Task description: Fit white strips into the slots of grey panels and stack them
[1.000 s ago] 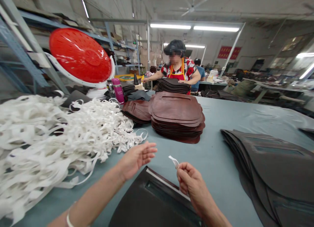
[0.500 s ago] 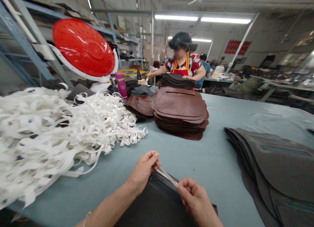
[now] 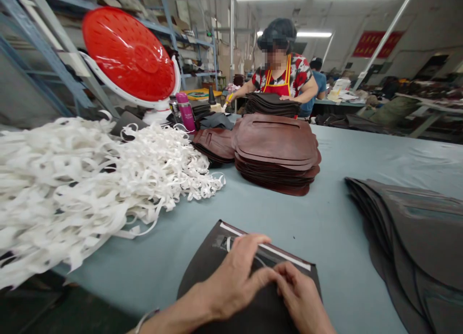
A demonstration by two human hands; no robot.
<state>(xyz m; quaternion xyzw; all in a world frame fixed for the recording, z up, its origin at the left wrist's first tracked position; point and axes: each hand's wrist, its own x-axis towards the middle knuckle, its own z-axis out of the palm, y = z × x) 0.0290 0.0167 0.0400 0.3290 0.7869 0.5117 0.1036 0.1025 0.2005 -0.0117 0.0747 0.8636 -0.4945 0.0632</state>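
A dark leather piece (image 3: 200,281) lies on the grey table in front of me, with a white strip (image 3: 269,250) along its far edge. My left hand (image 3: 233,273) lies on the piece with fingers stretched flat, pressing down. My right hand (image 3: 300,298) is beside it with fingers curled, its tips meeting my left fingertips. A thin white strip (image 3: 261,262) runs under my left fingers toward that pinch; its end is hidden.
A large heap of white strips (image 3: 83,180) fills the left of the table (image 3: 336,218). Brown leather stacks (image 3: 277,153) sit mid-table and dark pieces (image 3: 408,228) at right. A red fan (image 3: 128,57) and pink bottle (image 3: 186,112) stand behind. A person in a red apron (image 3: 280,76) works opposite.
Both hands have come down from holding the strip stretched in the air onto the dark piece. My left hand has flattened out. The view has tilted downward.
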